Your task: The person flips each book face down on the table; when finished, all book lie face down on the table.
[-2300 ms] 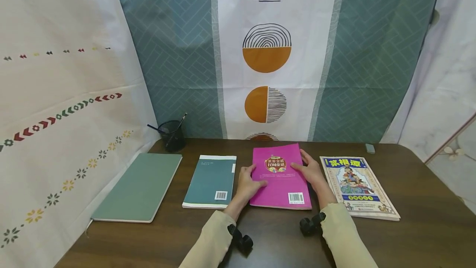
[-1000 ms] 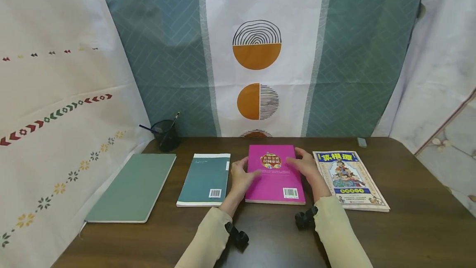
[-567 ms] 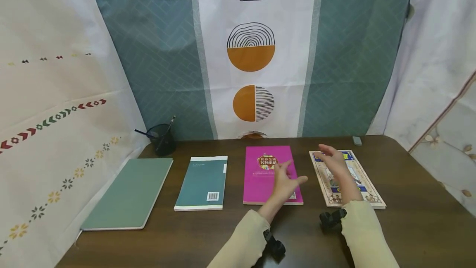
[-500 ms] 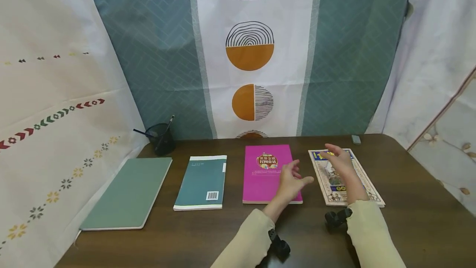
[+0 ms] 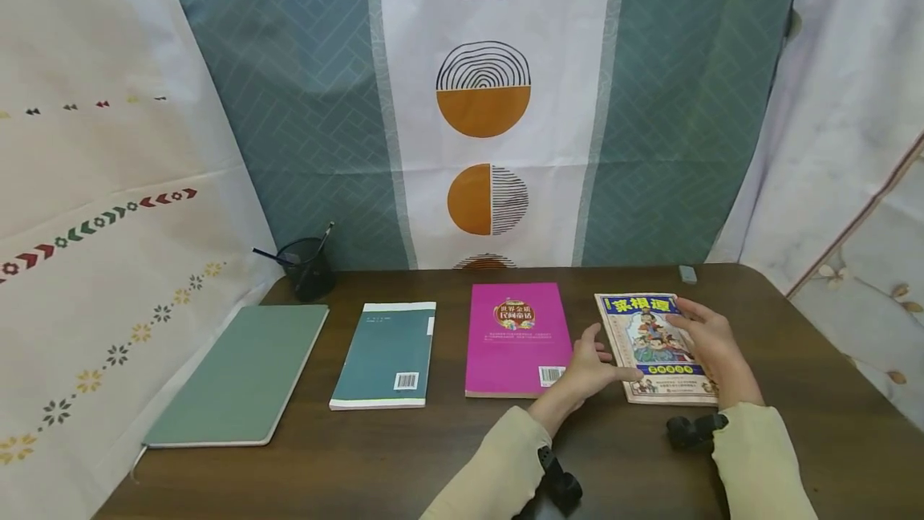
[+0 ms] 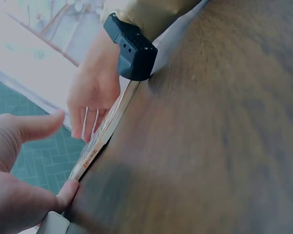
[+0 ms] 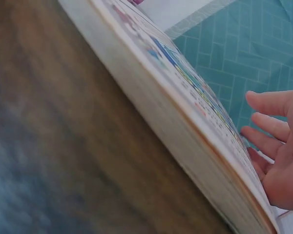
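Observation:
A cream illustrated book (image 5: pixel 653 343) with a blue title band lies flat on the table, between my two hands. My left hand (image 5: pixel 588 371) is at its left edge; in the left wrist view a fingertip (image 6: pixel 68 190) meets the spine while the thumb (image 6: pixel 41 126) stands up off the cover. Along the right edge is my right hand (image 5: pixel 715 347), its thumb stretched over the cover. The right wrist view shows its fingers (image 7: pixel 266 141) spread loosely beside the thick page block. A pink book (image 5: pixel 505 359) lies just left, its corner close to my left hand.
Further left lie a teal book (image 5: pixel 386 355) with a barcode and a larger green notebook (image 5: pixel 238 375). A black mesh pen cup (image 5: pixel 310 271) stands at the back left. At the back right is a small grey object (image 5: pixel 687 274). Patterned cloths hang behind the table.
Both hands have let go of the pink book, which was straightened and now lies flat. They have moved right to either side of the illustrated book. The head view has shifted slightly.

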A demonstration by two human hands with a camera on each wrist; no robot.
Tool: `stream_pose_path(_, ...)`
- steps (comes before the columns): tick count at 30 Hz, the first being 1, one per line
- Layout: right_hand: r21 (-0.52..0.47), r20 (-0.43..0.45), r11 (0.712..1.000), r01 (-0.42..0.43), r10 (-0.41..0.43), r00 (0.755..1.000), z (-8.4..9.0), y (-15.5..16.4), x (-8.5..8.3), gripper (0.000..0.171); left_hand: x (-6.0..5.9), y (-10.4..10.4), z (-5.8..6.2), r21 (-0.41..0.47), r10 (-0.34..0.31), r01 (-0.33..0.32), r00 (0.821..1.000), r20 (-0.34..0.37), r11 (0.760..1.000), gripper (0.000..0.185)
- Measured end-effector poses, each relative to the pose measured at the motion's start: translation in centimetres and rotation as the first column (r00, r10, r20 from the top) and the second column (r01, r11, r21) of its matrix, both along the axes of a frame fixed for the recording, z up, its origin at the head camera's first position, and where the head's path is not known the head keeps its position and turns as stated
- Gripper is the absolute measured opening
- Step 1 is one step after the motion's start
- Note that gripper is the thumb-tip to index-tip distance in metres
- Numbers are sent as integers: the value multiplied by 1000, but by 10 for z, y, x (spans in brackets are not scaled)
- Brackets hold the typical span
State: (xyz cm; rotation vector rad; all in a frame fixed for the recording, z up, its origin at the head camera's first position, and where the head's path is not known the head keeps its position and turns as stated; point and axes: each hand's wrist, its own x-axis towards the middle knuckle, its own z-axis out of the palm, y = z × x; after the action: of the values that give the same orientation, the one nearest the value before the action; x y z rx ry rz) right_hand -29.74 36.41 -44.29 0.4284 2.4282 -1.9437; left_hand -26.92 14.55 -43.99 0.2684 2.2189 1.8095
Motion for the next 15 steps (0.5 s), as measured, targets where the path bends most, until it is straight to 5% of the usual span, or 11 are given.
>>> stream_pose_path(3, 30, -5, 1000, 10, -9, 1000, -1, 4, -3, 70, -1, 2, 2, -16, -16, 15, 1000, -8, 1000, 82)
stream_pose_path(10, -52, 43, 998, 31, -29, 999, -1, 12, 2, 77, 3, -1, 3, 16, -168, 167, 982, 89, 986, 75)
stream_pose_path(15, -46, 55, 999, 26, -23, 998, 1, 13, 4, 80, 9, 1, 6, 40, -144, 140, 983, 118, 989, 72)
